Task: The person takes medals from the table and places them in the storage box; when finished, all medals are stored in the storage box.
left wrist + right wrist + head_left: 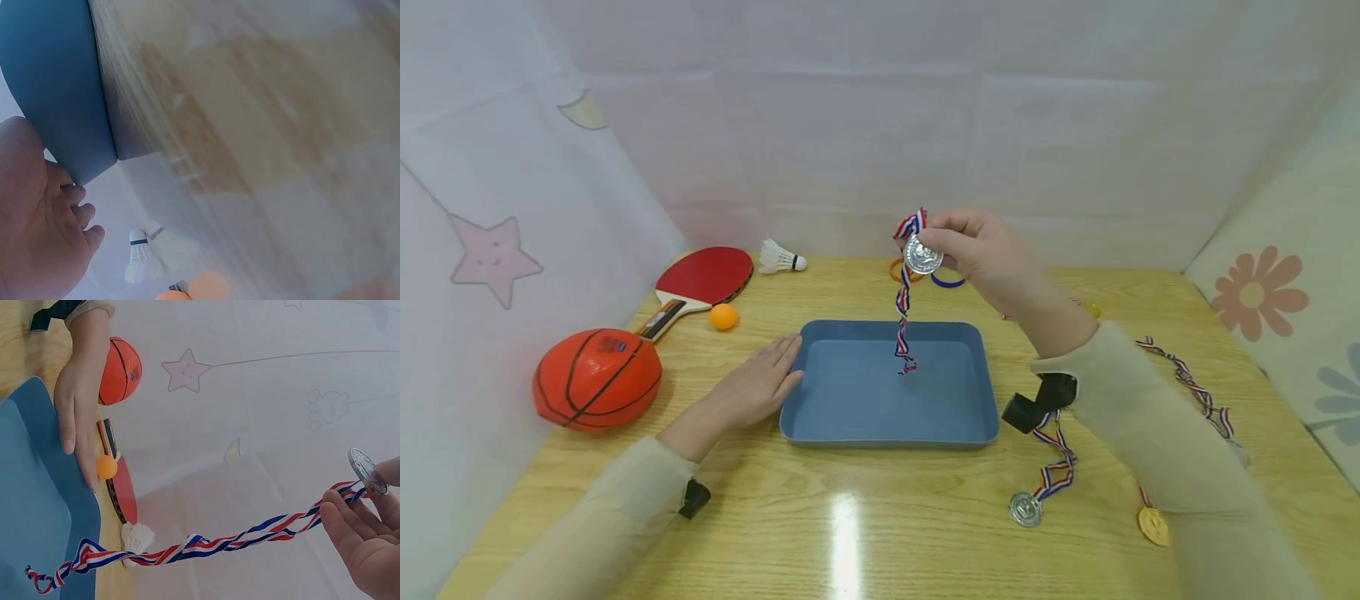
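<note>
My right hand (973,250) pinches a silver medal (922,255) above the far side of a blue tray (887,433). Its striped red, white and blue ribbon (902,308) dangles twisted, the lower end over the tray's inside. In the right wrist view the medal (367,470) sits between thumb and fingers, with the ribbon (237,542) trailing toward the tray (37,456). My left hand (760,379) lies with straight fingers along the tray's left rim. From the left wrist, the fingers (84,215) show against the tray's outer wall (62,81).
Left stand an orange basketball (598,379), a red table tennis paddle (703,275), an orange ball (723,317) and a shuttlecock (781,257). Behind the tray lie orange and blue rings (947,282). At right are another silver medal (1026,508), a gold medal (1153,526) and further ribbons (1187,379).
</note>
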{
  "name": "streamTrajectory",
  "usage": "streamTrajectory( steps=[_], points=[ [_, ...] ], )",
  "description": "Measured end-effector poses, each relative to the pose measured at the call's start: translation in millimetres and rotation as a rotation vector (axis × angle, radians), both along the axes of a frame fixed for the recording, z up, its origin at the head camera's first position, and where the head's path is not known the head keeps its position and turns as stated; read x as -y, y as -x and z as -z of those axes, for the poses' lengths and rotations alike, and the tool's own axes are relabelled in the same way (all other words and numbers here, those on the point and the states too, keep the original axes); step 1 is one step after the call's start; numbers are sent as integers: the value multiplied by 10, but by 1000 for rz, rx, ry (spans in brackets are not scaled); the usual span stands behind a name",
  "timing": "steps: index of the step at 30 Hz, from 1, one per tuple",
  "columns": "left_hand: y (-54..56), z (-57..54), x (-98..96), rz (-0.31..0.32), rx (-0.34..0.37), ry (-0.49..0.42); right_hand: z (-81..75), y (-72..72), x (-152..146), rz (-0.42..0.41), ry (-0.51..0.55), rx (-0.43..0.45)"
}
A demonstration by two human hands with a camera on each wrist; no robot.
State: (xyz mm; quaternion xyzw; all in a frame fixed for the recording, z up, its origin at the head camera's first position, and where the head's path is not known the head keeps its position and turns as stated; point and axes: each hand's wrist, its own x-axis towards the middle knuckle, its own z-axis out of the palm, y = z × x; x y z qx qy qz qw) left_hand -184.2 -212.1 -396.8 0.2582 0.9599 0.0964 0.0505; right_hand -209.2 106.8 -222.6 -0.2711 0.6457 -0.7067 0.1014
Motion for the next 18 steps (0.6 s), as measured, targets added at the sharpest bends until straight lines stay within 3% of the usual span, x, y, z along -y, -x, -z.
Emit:
streamTrajectory(
  steps=[8,18],
  points=[
    [18,1,-8,-11,-3,19,133,78,435,14,-174,-27],
    [20,3,-31,-32,-1,34,545,131,790,-22,-275,3]
  ],
)
